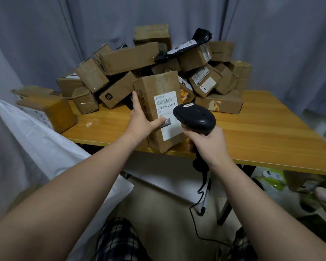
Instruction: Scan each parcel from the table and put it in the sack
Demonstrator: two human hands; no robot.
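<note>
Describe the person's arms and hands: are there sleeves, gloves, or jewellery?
The left arm and right arm are bare, no sleeves in view. The left hand and right hand wear no gloves; no ring, watch or bracelet shows.

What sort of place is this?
Probably a makeshift parcel-sorting corner in an ordinary room, not a warehouse: a heap of parcels on a wooden table, grey curtains behind, a white sack beside it. The left hand holds a labelled parcel; the right hand grips a scanner.
</note>
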